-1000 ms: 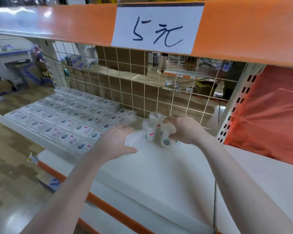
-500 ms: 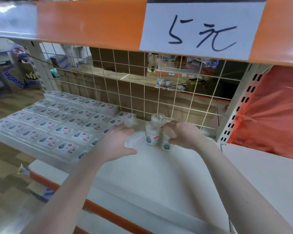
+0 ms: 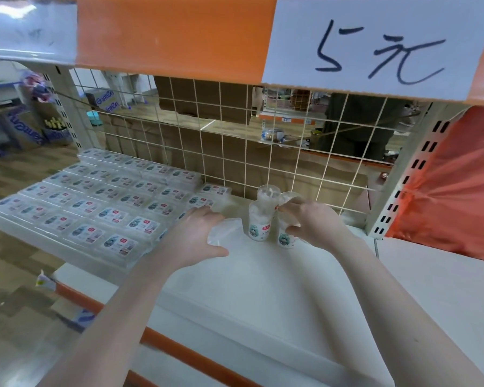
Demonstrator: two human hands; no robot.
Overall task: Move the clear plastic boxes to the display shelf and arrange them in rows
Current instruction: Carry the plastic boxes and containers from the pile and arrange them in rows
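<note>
Several clear round plastic boxes with small labels stand clustered on the white display shelf, close to the wire grid back. My right hand is closed around one of them, the clear box at the cluster's right. My left hand rests on the shelf just left of the cluster, fingers pinching a crumpled clear plastic bag. Flat clear boxes with labels lie in neat rows across the shelf's left part.
A wire grid panel closes the shelf's back. An orange upper shelf edge with a handwritten price sign hangs overhead. A perforated upright and orange plastic sheet bound the right side. Wooden floor lies at left.
The view has moved closer and shifted left. My right hand has settled the round boxes upright near the grid. My left hand stays on the plastic bag.
</note>
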